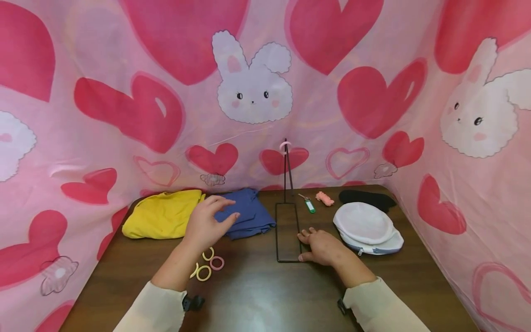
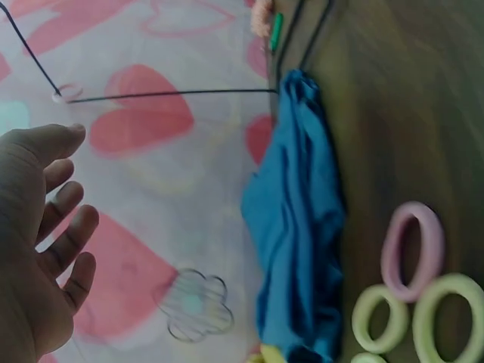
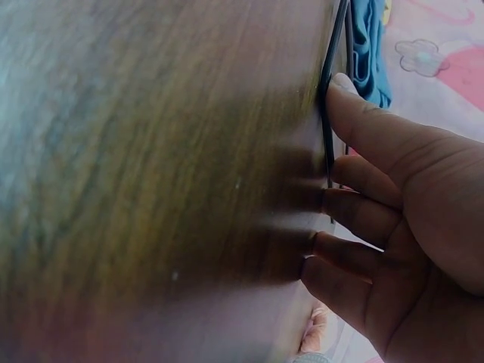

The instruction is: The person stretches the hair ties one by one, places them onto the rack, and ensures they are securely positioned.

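A black wire stand (image 1: 277,233) rests on the table, its flat rectangular base toward me and its upright part at the back. At the top of the stand hangs a pale pink ring (image 1: 285,146). My right hand (image 1: 322,247) lies at the right side of the base; its thumb and fingertips touch the wire and table, as the right wrist view (image 3: 393,204) shows. In the air in front of the folded blue cloth (image 1: 250,216), my left hand (image 1: 209,221) holds nothing, its fingers loosely bent. Several yellow and pink rings (image 1: 217,263) lie near the left forearm.
Folded yellow cloth (image 1: 162,216) lies at the back left. Behind the right hand are a green key tag (image 1: 309,206), a coral yarn bundle (image 1: 325,198), a black item (image 1: 367,198) and a white zipped mesh pouch (image 1: 365,223). Printed curtains (image 1: 166,106) border the table.
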Tool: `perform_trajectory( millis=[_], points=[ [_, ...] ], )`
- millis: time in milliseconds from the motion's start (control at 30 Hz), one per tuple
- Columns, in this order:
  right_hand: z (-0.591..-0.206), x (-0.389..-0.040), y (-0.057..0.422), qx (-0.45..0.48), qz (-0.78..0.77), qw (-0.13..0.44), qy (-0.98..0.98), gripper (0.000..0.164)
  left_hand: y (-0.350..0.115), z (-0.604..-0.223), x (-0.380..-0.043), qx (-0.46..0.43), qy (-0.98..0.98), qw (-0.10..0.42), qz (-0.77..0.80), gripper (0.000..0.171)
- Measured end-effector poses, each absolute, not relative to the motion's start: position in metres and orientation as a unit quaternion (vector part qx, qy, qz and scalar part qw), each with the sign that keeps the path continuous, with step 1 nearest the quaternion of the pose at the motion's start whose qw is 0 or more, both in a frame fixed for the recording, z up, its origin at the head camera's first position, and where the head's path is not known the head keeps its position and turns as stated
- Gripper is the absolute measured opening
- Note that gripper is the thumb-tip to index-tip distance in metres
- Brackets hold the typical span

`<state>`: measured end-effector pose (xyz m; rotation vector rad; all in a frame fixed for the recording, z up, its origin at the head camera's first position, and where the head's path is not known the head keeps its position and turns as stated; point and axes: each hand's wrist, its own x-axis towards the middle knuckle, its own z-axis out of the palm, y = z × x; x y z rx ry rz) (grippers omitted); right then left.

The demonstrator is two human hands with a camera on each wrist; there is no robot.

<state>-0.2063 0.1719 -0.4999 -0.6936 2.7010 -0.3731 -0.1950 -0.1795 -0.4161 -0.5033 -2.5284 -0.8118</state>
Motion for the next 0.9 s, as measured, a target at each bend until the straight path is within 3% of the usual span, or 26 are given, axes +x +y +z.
perform_trajectory(
  millis=[433, 733, 900],
  points=[
    [-0.507, -0.204, 0.173, -0.254, -0.126, 0.163, 0.945, 0.071, -0.226, -0.467, -0.181, -0.16, -0.937, 0.168, -0.261, 0.032],
    [-0.504, -0.209, 0.174, -0.254, -0.12, 0.165, 0.946, 0.072, -0.25, -0.494, -0.182, -0.2, -0.937, 0.142, -0.249, 0.031],
    [-0.501, -0.212, 0.175, -0.26, -0.116, 0.166, 0.944, 0.072, -0.255, -0.508, -0.176, -0.239, -0.934, 0.101, -0.247, 0.027]
  ],
)
